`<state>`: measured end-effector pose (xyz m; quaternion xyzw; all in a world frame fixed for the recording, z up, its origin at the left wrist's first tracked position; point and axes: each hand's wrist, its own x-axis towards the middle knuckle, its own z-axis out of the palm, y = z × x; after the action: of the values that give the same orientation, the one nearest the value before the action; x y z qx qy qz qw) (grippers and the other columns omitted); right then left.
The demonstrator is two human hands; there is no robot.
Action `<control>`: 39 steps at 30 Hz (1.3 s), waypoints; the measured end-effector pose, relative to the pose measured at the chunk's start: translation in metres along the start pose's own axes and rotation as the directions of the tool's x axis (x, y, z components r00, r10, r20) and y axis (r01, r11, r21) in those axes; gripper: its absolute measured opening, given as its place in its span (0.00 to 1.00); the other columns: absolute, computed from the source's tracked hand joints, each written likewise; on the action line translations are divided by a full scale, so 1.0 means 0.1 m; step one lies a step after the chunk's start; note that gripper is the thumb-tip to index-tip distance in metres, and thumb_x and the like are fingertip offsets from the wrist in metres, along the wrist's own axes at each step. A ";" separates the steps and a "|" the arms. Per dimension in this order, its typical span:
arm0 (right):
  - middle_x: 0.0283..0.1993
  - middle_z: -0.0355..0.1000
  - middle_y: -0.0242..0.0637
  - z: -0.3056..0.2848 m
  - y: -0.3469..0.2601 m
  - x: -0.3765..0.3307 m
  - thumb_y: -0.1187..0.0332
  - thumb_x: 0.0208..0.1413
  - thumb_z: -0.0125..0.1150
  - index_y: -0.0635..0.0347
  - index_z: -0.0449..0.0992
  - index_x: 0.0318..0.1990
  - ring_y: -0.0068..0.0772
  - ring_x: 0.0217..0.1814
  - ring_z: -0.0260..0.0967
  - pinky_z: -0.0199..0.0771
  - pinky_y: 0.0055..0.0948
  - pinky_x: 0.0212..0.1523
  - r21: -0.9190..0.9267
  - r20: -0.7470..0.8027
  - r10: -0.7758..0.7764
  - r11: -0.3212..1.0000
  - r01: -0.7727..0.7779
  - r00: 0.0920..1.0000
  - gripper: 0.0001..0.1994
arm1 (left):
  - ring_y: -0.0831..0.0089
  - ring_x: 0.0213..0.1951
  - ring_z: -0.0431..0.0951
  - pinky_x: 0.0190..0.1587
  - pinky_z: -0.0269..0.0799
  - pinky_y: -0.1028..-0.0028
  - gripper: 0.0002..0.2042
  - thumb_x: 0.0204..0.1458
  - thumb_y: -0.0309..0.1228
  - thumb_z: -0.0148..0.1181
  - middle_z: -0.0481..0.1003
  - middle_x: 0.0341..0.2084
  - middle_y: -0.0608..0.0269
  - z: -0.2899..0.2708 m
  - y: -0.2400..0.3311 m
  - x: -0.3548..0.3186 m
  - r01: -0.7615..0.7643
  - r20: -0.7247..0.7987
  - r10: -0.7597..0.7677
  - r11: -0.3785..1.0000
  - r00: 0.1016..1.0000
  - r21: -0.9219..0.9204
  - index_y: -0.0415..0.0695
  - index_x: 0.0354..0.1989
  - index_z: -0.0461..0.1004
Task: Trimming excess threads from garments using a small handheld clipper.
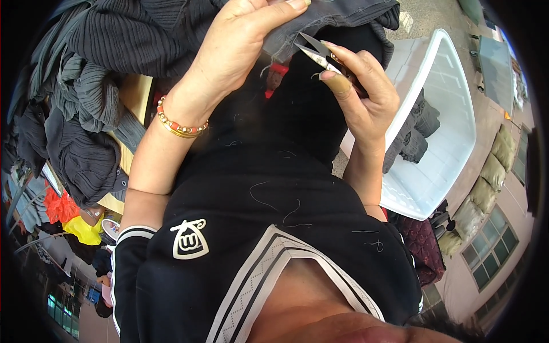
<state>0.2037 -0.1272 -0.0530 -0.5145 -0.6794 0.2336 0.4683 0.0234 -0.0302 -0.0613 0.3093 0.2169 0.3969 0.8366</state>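
My left hand, with a beaded bracelet and a gold bangle at the wrist, pinches the edge of a dark grey ribbed garment at the top of the view. The cloth spreads across my lap on both sides of that hand. In my right hand is a pair of thread snips, held between thumb and fingers. Its two pointed blades are apart and lie close to the garment's edge. A tan cover wraps my right thumb. Loose threads cling to my black clothes.
More grey ribbed garments are heaped at the left over a wooden surface. To the right stands a white plastic bin with dark grey cloth pieces in it. Red and yellow bags lie at the lower left.
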 end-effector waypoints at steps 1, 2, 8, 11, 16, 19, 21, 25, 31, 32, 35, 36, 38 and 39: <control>0.24 0.63 0.27 0.00 0.00 0.00 0.72 0.45 0.76 0.63 0.82 0.48 0.17 0.23 0.54 0.50 0.20 0.22 0.002 0.002 0.000 1.000 0.000 1.000 0.20 | 0.81 0.44 0.75 0.49 0.71 0.81 0.09 0.65 0.26 0.51 0.76 0.43 0.64 -0.09 -0.07 0.10 -0.204 0.218 0.201 0.979 0.955 -0.008 0.38 0.51 0.71; 0.25 0.64 0.27 0.01 -0.01 0.01 0.73 0.45 0.75 0.62 0.82 0.48 0.16 0.23 0.54 0.50 0.20 0.22 0.012 0.013 -0.005 1.000 0.005 1.000 0.19 | 0.82 0.44 0.75 0.49 0.71 0.81 0.09 0.65 0.26 0.51 0.75 0.43 0.65 -0.18 -0.14 0.15 -0.393 0.419 0.380 0.918 0.824 -0.059 0.38 0.51 0.71; 0.25 0.65 0.27 0.00 0.00 0.01 0.73 0.46 0.75 0.62 0.82 0.48 0.15 0.23 0.55 0.50 0.19 0.22 0.024 0.030 0.012 1.000 -0.012 0.999 0.19 | 0.83 0.45 0.74 0.51 0.70 0.81 0.09 0.66 0.26 0.51 0.74 0.43 0.66 -0.16 -0.15 0.13 -0.413 0.414 0.373 0.911 0.830 0.009 0.38 0.51 0.71; 0.25 0.65 0.26 0.00 0.01 0.00 0.73 0.46 0.75 0.62 0.82 0.48 0.15 0.23 0.55 0.50 0.19 0.23 0.022 0.035 0.033 0.999 -0.034 0.999 0.19 | 0.83 0.44 0.73 0.50 0.69 0.82 0.10 0.65 0.26 0.51 0.74 0.43 0.67 -0.14 -0.14 0.12 -0.394 0.404 0.349 0.919 0.845 0.030 0.38 0.52 0.70; 0.25 0.63 0.26 0.02 0.04 -0.01 0.73 0.46 0.75 0.63 0.82 0.48 0.15 0.23 0.54 0.51 0.19 0.23 0.011 0.015 0.046 0.999 -0.046 0.999 0.19 | 0.85 0.43 0.72 0.48 0.69 0.83 0.15 0.65 0.26 0.53 0.74 0.40 0.69 -0.03 0.03 -0.07 -0.168 0.197 0.152 0.983 0.969 0.068 0.36 0.58 0.68; 0.25 0.63 0.26 0.03 0.03 0.00 0.73 0.46 0.75 0.63 0.82 0.47 0.15 0.23 0.54 0.51 0.19 0.22 -0.001 -0.001 0.019 1.000 -0.019 1.000 0.19 | 0.85 0.41 0.72 0.46 0.68 0.84 0.18 0.64 0.26 0.54 0.74 0.39 0.70 -0.14 -0.02 0.00 -0.168 0.226 0.160 0.986 0.961 0.019 0.36 0.62 0.66; 0.25 0.63 0.27 0.05 0.03 0.01 0.73 0.46 0.76 0.63 0.82 0.47 0.15 0.22 0.54 0.51 0.19 0.22 -0.022 -0.015 0.000 1.000 0.000 1.000 0.19 | 0.86 0.41 0.72 0.45 0.68 0.84 0.20 0.64 0.25 0.54 0.74 0.39 0.70 -0.25 -0.10 0.06 -0.383 0.449 0.369 0.922 0.814 -0.063 0.36 0.63 0.66; 0.25 0.63 0.27 0.01 0.01 0.00 0.73 0.45 0.76 0.63 0.82 0.47 0.16 0.22 0.54 0.51 0.19 0.22 -0.048 -0.018 0.011 0.999 -0.011 1.000 0.19 | 0.85 0.42 0.74 0.47 0.69 0.84 0.21 0.62 0.23 0.55 0.75 0.42 0.67 0.00 0.09 -0.11 -0.176 0.229 0.162 0.984 0.960 0.041 0.36 0.64 0.64; 0.24 0.65 0.27 0.00 -0.04 0.03 0.73 0.45 0.76 0.63 0.82 0.47 0.16 0.22 0.55 0.51 0.20 0.22 -0.077 -0.012 -0.020 0.997 0.019 1.000 0.19 | 0.83 0.44 0.75 0.50 0.71 0.83 0.23 0.61 0.21 0.56 0.75 0.46 0.64 -0.19 -0.04 -0.01 -0.239 0.223 0.218 0.968 0.950 0.070 0.37 0.65 0.63; 0.24 0.65 0.28 0.00 -0.04 0.02 0.73 0.45 0.76 0.63 0.82 0.47 0.16 0.22 0.55 0.51 0.20 0.22 -0.078 -0.009 -0.018 0.997 0.017 1.000 0.19 | 0.83 0.44 0.75 0.49 0.71 0.83 0.23 0.61 0.21 0.56 0.75 0.47 0.64 -0.29 -0.12 0.07 -0.471 0.482 0.455 0.877 0.749 -0.096 0.37 0.66 0.63; 0.24 0.65 0.28 -0.05 -0.04 0.01 0.73 0.45 0.76 0.62 0.82 0.47 0.16 0.22 0.55 0.51 0.20 0.22 -0.094 -0.003 -0.007 0.996 0.006 1.000 0.19 | 0.84 0.43 0.74 0.48 0.71 0.83 0.23 0.61 0.21 0.55 0.75 0.48 0.62 0.09 0.20 -0.22 -0.028 -0.043 0.042 0.957 0.998 0.288 0.36 0.66 0.62; 0.24 0.65 0.27 -0.05 -0.05 0.01 0.73 0.45 0.76 0.62 0.82 0.47 0.16 0.22 0.55 0.51 0.20 0.22 -0.097 0.008 -0.005 0.995 0.006 1.000 0.19 | 0.84 0.43 0.74 0.48 0.71 0.83 0.23 0.61 0.21 0.55 0.75 0.48 0.62 0.12 0.21 -0.24 -0.029 -0.045 0.044 0.957 0.998 0.289 0.36 0.66 0.62; 0.24 0.64 0.27 -0.04 -0.06 0.02 0.73 0.45 0.76 0.62 0.82 0.47 0.16 0.22 0.55 0.51 0.20 0.22 -0.076 0.010 0.012 0.997 -0.012 1.000 0.19 | 0.86 0.41 0.73 0.46 0.70 0.84 0.23 0.61 0.19 0.54 0.74 0.48 0.61 0.17 0.21 -0.25 -0.077 -0.069 0.105 0.943 0.992 0.323 0.35 0.66 0.62; 0.24 0.64 0.27 -0.04 -0.07 0.02 0.73 0.45 0.76 0.62 0.82 0.47 0.16 0.22 0.55 0.50 0.20 0.22 -0.058 0.013 0.028 0.998 -0.027 1.000 0.19 | 0.86 0.41 0.73 0.46 0.70 0.84 0.23 0.61 0.19 0.54 0.74 0.48 0.61 0.09 0.13 -0.16 -0.080 -0.070 0.108 0.943 0.992 0.322 0.35 0.66 0.62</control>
<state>0.2035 -0.1284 -0.0445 -0.5354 -0.6817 0.2238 0.4455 0.0120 -0.0393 -0.0442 0.4328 0.2993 0.4090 0.7455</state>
